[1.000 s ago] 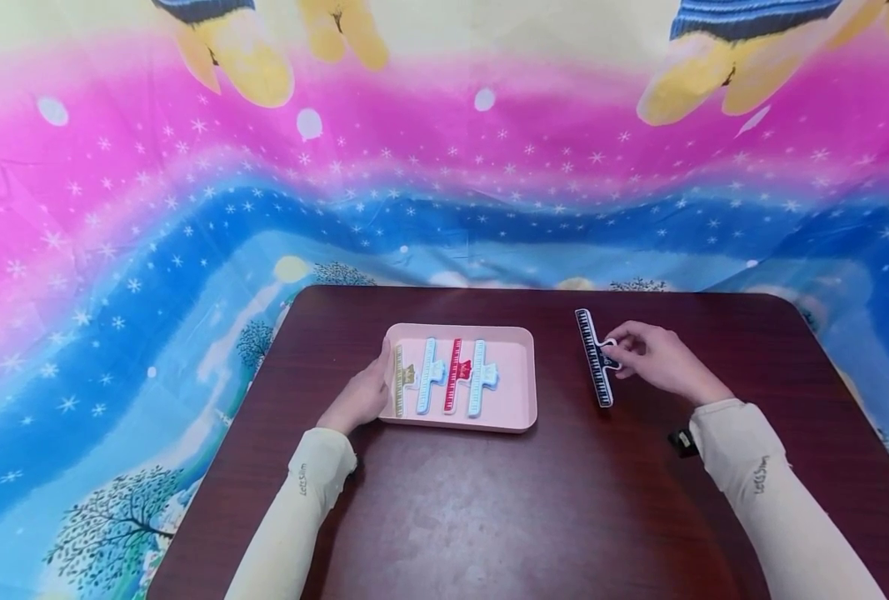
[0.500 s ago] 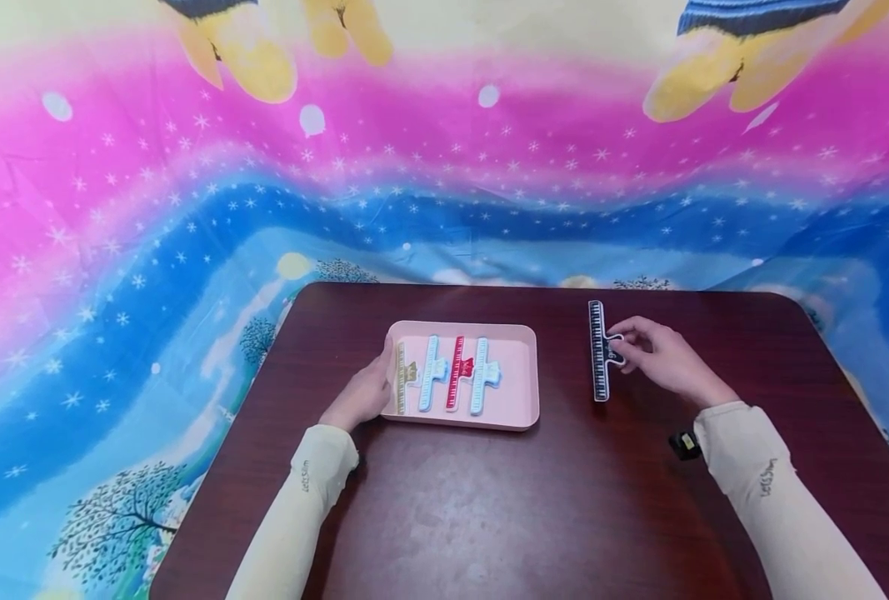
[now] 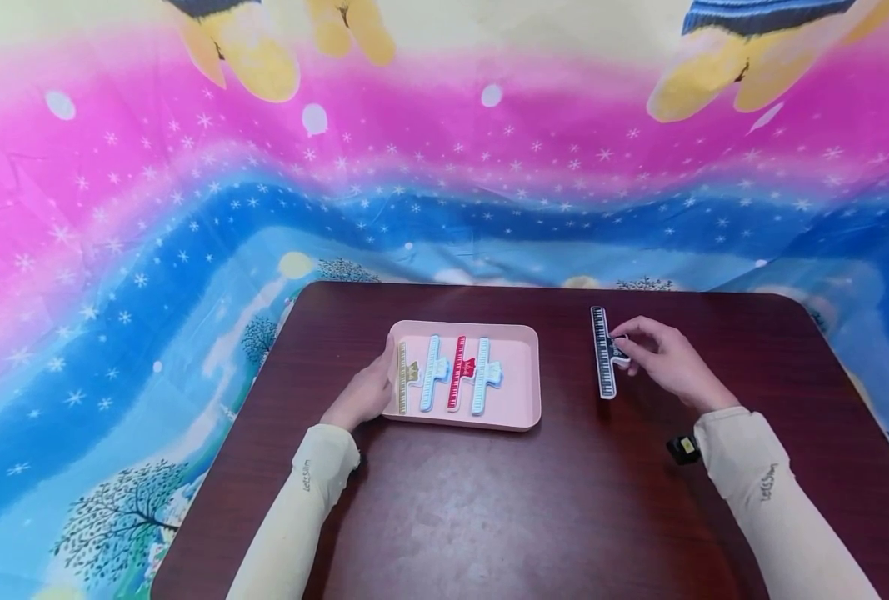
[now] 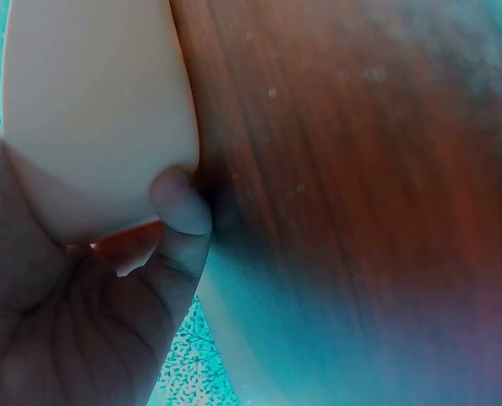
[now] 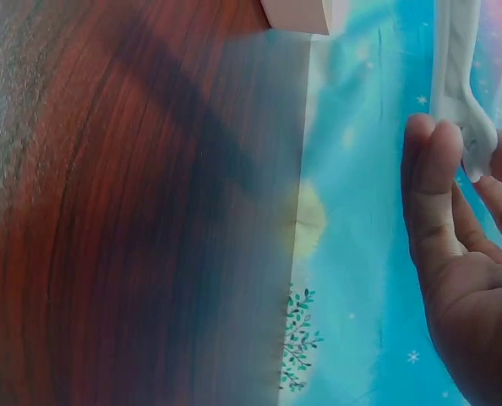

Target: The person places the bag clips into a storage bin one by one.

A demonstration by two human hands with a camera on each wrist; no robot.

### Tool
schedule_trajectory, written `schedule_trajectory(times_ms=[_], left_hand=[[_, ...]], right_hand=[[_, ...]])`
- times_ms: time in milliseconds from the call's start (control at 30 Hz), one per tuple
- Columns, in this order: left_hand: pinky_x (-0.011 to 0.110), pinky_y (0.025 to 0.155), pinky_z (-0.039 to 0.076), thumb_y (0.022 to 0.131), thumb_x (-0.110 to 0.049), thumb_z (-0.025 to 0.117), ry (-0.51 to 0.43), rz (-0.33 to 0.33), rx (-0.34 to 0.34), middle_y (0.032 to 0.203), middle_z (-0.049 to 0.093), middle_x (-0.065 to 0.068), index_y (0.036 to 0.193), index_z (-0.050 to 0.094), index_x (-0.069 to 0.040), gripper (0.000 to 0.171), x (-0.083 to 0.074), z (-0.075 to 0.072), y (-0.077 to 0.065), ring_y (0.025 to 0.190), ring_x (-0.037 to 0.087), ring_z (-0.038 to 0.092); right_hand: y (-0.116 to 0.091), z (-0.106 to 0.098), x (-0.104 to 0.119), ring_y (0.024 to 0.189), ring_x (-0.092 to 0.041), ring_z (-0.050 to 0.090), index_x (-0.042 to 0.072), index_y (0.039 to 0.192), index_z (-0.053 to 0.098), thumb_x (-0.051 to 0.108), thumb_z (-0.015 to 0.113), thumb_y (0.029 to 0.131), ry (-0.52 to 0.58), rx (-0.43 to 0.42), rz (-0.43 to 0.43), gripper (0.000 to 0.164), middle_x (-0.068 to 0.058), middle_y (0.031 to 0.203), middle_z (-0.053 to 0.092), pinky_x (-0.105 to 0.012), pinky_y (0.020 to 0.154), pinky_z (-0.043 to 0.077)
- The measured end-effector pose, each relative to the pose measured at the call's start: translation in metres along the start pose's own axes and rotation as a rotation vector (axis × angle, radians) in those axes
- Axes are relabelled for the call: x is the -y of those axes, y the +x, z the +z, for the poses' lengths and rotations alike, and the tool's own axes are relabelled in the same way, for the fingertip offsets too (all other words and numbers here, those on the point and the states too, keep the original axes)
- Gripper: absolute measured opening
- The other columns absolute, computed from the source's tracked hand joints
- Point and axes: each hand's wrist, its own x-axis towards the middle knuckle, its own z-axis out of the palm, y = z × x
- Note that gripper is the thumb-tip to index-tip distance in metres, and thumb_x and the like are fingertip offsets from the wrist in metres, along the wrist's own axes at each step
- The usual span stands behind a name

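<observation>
My right hand (image 3: 665, 360) pinches the handle of a black piano-key clip (image 3: 602, 354), held up over the table right of the tray. In the right wrist view the white underside of this clip (image 5: 455, 63) shows between thumb and fingers. My left hand (image 3: 363, 390) holds the left end of a pale pink tray (image 3: 517, 367); in the left wrist view its little finger bends against the tray's wall (image 4: 103, 110). Lying side by side inside are a gold clip (image 3: 402, 379), a light blue clip (image 3: 430, 375), a red clip (image 3: 456, 375) and another light blue clip (image 3: 480, 379).
Everything stands on a dark reddish-brown wooden table (image 3: 444, 508) with rounded far corners. Behind it hangs a printed cloth (image 3: 444, 150) in pink and blue with snowflakes. A small black device (image 3: 684, 450) sits by the right sleeve cuff (image 3: 736, 442).
The black clip has shifted a little to the right and swung from a clear slant to nearly in line with the clips in the tray. My left hand stays at the tray.
</observation>
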Motion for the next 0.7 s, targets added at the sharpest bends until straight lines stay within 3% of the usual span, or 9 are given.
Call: schedule_trajectory(times_ms=[100,200,433,567,700], left_hand=[[0.047,0.127,0.029,0.105,-0.010,0.037,0.002,-0.001,-0.003,0.171,0.024,0.016,0.167,-0.009,-0.014,0.077,0.000,0.000,0.000,0.154,0.031,0.033],[0.047,0.126,0.031,0.105,-0.010,0.037,0.011,0.003,-0.009,0.170,0.026,0.017,0.167,-0.008,-0.013,0.076,-0.001,0.001,0.000,0.152,0.032,0.036],[0.045,0.126,0.032,0.106,-0.010,0.036,0.022,0.001,-0.013,0.168,0.031,0.017,0.167,-0.005,-0.011,0.074,-0.002,0.001,-0.002,0.150,0.032,0.040],[0.045,0.126,0.031,0.106,-0.011,0.035,0.014,0.004,-0.015,0.169,0.030,0.017,0.167,-0.005,-0.011,0.073,-0.002,0.001,-0.002,0.151,0.031,0.040],[0.045,0.126,0.031,0.107,-0.012,0.034,0.013,-0.002,-0.013,0.169,0.030,0.016,0.167,-0.007,-0.013,0.073,-0.003,0.001,-0.001,0.151,0.031,0.039]], right_hand=[[0.000,-0.001,-0.003,0.075,-0.028,0.069,0.002,0.128,0.065,0.021,0.061,0.105,0.135,-0.009,-0.010,0.030,-0.009,0.099,0.071,-0.030,0.070,0.060],[-0.001,-0.002,-0.006,0.079,-0.022,0.071,-0.004,0.131,0.061,0.021,0.061,0.105,0.318,0.009,-0.008,0.036,0.000,0.109,0.067,-0.029,0.074,0.061],[-0.003,-0.003,-0.012,0.085,-0.013,0.069,-0.006,0.130,0.060,0.005,0.060,0.103,0.721,0.086,-0.058,0.029,-0.002,0.112,0.065,-0.024,0.077,0.061],[-0.004,-0.003,-0.014,0.090,-0.012,0.071,-0.001,0.130,0.063,-0.006,0.060,0.100,0.778,0.107,-0.087,0.031,-0.002,0.109,0.069,-0.024,0.080,0.061],[-0.004,-0.003,-0.015,0.092,-0.011,0.074,0.003,0.130,0.063,-0.011,0.063,0.096,0.750,0.107,-0.092,0.037,0.000,0.112,0.070,-0.022,0.084,0.061]])
